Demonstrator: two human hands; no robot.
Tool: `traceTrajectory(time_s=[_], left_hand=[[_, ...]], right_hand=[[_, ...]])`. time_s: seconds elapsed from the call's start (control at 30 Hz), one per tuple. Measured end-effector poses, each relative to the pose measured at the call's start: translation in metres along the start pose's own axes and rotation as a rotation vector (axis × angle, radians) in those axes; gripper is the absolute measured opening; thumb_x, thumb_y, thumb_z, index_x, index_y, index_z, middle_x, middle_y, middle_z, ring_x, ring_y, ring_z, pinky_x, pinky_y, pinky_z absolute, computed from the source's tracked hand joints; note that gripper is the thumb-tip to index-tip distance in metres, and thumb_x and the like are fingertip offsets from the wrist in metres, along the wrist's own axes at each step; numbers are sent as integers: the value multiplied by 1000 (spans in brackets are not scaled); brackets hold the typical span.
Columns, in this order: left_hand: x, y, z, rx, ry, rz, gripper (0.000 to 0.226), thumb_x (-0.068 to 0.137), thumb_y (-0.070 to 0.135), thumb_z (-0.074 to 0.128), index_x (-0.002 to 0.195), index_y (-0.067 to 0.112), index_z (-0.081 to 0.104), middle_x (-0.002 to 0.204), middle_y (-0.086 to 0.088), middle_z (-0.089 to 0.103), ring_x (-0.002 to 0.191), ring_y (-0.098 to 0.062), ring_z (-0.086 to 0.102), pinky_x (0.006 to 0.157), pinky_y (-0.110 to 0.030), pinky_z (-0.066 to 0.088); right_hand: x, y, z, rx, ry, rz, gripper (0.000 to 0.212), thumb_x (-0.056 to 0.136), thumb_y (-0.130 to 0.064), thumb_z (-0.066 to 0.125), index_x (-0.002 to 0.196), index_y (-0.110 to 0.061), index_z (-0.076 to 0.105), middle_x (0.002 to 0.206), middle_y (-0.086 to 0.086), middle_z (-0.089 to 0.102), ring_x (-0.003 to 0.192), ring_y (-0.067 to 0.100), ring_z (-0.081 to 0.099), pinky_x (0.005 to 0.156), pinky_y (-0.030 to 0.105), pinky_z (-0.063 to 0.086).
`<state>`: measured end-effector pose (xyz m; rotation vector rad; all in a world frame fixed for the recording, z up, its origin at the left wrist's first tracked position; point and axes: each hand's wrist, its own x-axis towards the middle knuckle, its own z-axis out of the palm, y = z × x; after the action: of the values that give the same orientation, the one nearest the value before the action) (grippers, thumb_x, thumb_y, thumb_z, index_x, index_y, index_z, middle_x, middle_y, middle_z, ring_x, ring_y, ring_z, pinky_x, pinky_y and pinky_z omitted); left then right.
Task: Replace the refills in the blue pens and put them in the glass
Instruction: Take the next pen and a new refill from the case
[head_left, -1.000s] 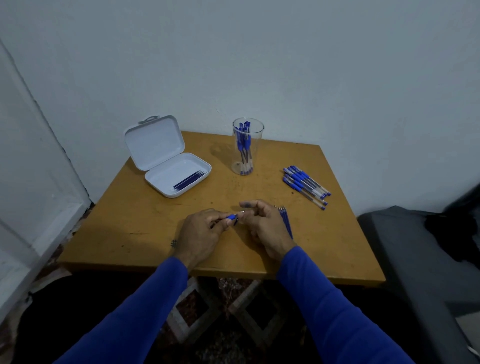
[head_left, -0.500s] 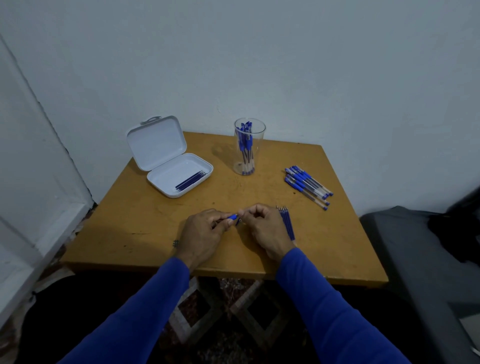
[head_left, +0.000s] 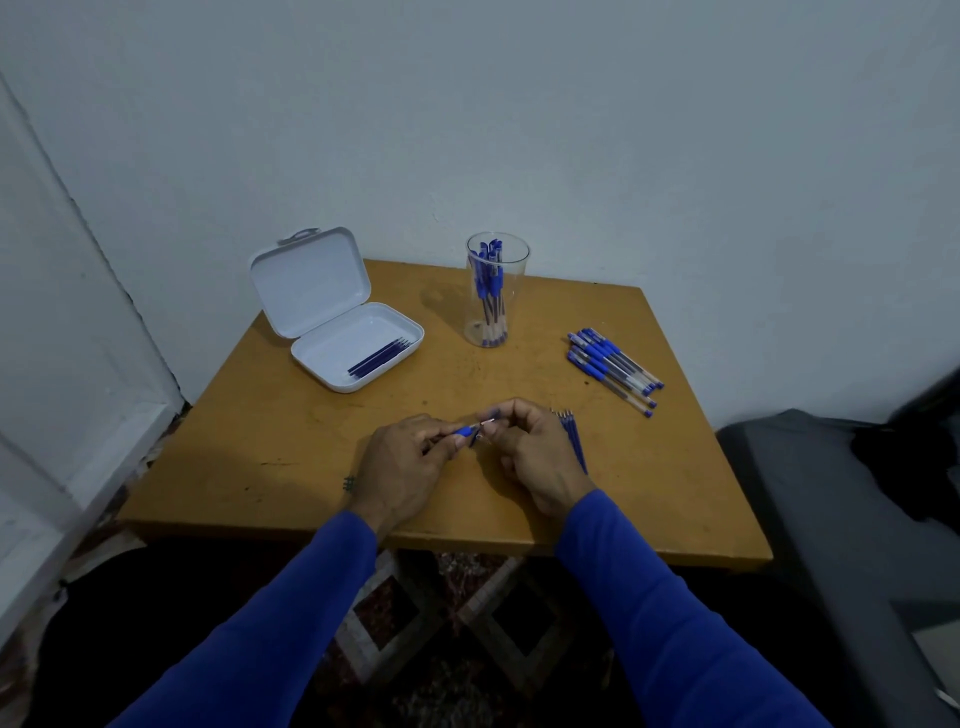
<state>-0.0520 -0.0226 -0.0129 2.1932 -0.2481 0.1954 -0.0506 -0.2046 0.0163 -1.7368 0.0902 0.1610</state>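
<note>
while your left hand (head_left: 410, 460) grips the blue pen (head_left: 464, 431) over the tabletop (head_left: 291, 447), your right hand (head_left: 535, 457) pinches its tip end; finished pens stand in the glass (head_left: 496, 288), more pens (head_left: 613, 366) lie right of it.

The person wears a bright blue top with long sleeves. The left sleeve (head_left: 270, 623) and the right sleeve (head_left: 670, 618) are smooth and plain, and each one ends at the wrist. The left hand (head_left: 402, 467) and the right hand (head_left: 537, 457) are bare. A small dark mark sits near the left wrist (head_left: 349, 483).
</note>
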Motion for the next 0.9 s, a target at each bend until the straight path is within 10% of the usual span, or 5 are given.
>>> traceTrajectory(time_s=[0.17,0.33,0.9], left_hand=[[1,1,0,-22,33,-5,22,95,30,67,114,23,76,94,16,70,89,-1,64,82,-27,55],[-1,1,1,-30,75,-5,22,96,29,66,115,23,75,92,15,69,86,-1,62,78,-24,53],[-1,1,-1,-57,160,-29,26,96,29,65,118,17,73,99,8,70,87,1,60,76,-15,48]], right_hand=[[4,0,-1,123,103,38,13,101,-13,59,104,-18,70,84,-2,65,64,7,51,54,21,44],[24,-9,2,-260,302,-57,9,100,-17,62,104,-24,68,100,-8,64,95,8,60,79,23,50],[73,-15,12,-666,158,111,12,93,-20,72,105,-20,72,105,1,69,97,16,65,90,35,59]])
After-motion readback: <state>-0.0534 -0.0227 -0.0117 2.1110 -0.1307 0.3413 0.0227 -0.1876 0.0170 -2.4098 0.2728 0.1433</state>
